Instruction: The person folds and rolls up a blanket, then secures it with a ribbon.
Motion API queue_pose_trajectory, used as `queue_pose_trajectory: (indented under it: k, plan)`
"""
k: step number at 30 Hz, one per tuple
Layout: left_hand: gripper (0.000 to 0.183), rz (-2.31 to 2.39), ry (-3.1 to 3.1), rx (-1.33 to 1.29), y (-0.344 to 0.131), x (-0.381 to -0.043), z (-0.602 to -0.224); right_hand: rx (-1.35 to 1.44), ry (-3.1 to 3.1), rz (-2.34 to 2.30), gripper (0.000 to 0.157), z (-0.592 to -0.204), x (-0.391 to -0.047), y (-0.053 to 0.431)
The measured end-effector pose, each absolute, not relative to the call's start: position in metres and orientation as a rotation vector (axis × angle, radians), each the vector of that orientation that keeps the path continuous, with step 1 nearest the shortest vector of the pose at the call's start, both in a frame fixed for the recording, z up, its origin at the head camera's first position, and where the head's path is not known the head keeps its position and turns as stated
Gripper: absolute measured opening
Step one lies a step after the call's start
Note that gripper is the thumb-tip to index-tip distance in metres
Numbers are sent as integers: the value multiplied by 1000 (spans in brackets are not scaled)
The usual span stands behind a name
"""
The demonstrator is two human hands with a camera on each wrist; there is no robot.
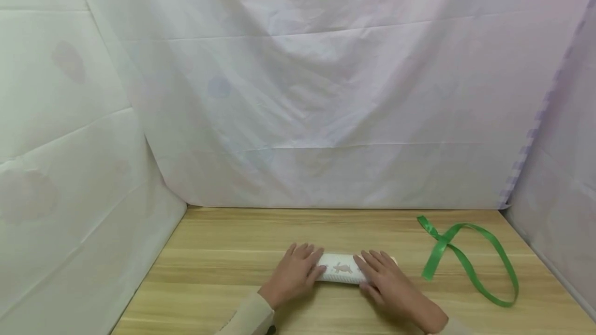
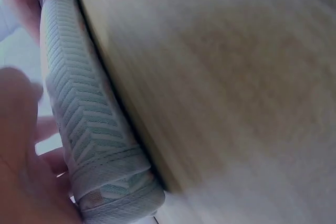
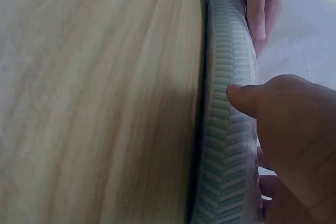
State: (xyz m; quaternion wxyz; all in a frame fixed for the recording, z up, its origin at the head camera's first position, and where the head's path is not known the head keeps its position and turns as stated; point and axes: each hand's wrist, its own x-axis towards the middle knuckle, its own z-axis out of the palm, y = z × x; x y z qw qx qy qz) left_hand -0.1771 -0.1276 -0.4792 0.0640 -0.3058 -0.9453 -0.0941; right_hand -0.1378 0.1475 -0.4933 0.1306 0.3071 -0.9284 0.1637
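Note:
A folded cloth point(image 1: 342, 269) with a brown rabbit print and a ribbed edge lies as a narrow strip on the table. Over its left end rests my left hand point(image 1: 296, 274), fingers stretched out across the top. My right hand point(image 1: 390, 286) lies on the right end in the same way. In the left wrist view, the cloth's side point(image 2: 86, 93) shows a green and white herringbone weave with a stitched hem, and the left thumb stands off from it. The right thumb point(image 3: 247, 98) touches the near side in the right wrist view, with the other fingers partly hidden behind.
To the right, a green ribbon point(image 1: 436, 256) lies in a loose loop with its ends crossed. The wooden table point(image 1: 223, 257) is bounded by a white sheet point(image 1: 298, 180) at the back and white cloth walls at both sides.

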Motion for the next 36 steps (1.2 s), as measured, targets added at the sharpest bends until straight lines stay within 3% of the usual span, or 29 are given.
queue_pose_trajectory:
  k: [14,23,30,36]
  plan:
    - [81,-87,-2924,-1001,-130,-188,-483,1008,-2839,478,71,-493,-160,156]
    - [79,-45,-2960,-1016,-129,-197,-482,1040,-2868,476,69,-490,-175,158]
    - [87,-22,-2964,-1053,-128,-197,-476,1027,-2871,393,77,-487,-178,156]
    - [91,105,-2840,-1062,-127,-197,-479,990,-2820,271,68,-487,-176,151]
